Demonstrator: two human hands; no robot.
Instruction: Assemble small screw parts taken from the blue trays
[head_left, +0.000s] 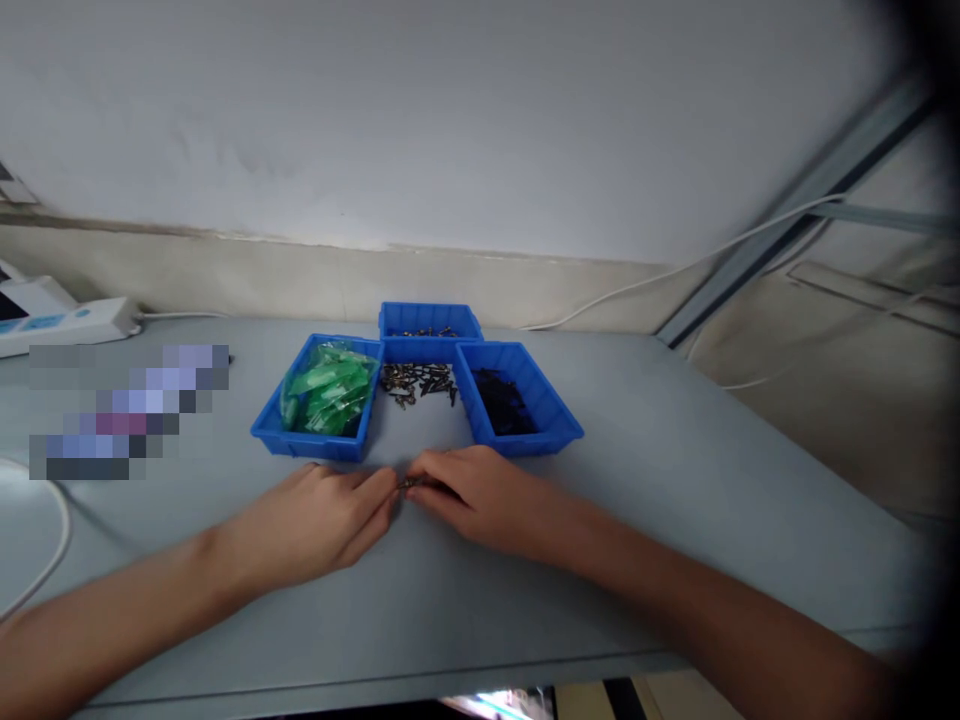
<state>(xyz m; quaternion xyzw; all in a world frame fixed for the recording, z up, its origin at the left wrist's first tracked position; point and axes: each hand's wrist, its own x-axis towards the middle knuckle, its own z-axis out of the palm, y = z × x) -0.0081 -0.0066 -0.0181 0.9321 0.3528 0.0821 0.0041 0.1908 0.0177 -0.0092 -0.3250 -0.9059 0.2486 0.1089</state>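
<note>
Slanting up from the lower left, the bare left forearm (142,595) is crossing the desk (420,630), while the right forearm (675,585) is angling in from the lower right, the two converging near the middle. The left hand (322,520) is lying back upward, its wrist nearly straight, its fingers curling under and its thumb and forefinger pressing together toward the right. The right hand (480,500) is mirroring it, knuckles uppermost, fingertips pointing left. Both hands are pinching a small metallic piece (408,483), which is showing in the narrow gap between their fingertips; it is too small to tell its exact shape. Just beyond, a left blue bin (307,446) is holding green packets (330,390) and a right blue bin (536,444) is holding dark pieces (501,400). Loose metal parts (420,380) are lying between these bins, and a rear blue bin (420,350) is standing behind them, holding brassy parts (435,332).
</note>
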